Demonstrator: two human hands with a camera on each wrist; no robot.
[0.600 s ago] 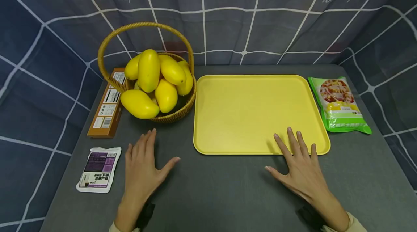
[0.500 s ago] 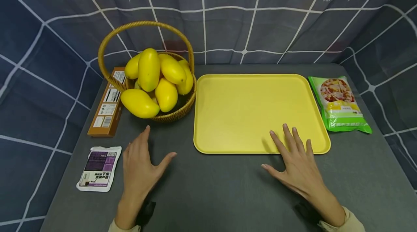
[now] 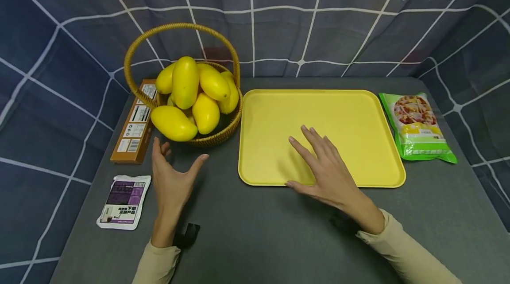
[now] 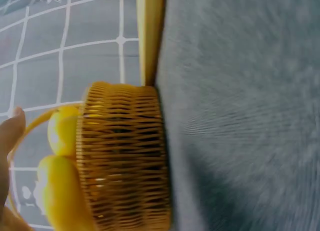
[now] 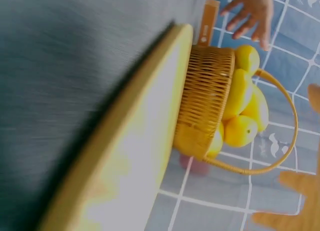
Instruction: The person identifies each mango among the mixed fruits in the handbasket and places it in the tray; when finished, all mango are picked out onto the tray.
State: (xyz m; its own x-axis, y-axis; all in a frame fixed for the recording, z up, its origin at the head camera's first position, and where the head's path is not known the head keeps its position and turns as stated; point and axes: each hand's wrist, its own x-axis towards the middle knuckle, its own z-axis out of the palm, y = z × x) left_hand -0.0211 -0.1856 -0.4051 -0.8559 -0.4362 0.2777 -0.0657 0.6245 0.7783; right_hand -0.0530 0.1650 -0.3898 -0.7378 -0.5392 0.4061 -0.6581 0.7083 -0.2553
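A wicker basket (image 3: pixel 215 140) with a tall hoop handle holds several yellow mangoes (image 3: pixel 185 82); one mango (image 3: pixel 173 123) leans over its front rim. Just in front of the basket hovers my left hand (image 3: pixel 171 184), thumb spread from the fingers, holding nothing. Over the near edge of the yellow tray (image 3: pixel 255 173) is my right hand (image 3: pixel 326 171), fingers spread and nothing in them. The left wrist view has the basket's woven side (image 4: pixel 125 161) close by, with part of the hand at the left edge. In the right wrist view, the tray's rim (image 5: pixel 115 116) runs toward the basket.
An orange-brown box (image 3: pixel 135 129) lies left of the basket, partly behind it. A white and purple pouch (image 3: pixel 125 203) lies left of my left hand. Right of the tray is a green food packet (image 3: pixel 418 126). A dark checked curtain (image 3: pixel 275 31) surrounds the table.
My left hand has moved forward toward the basket, its fingers bending somewhat. My right hand has moved left and forward over the tray. The head view has shifted slightly.
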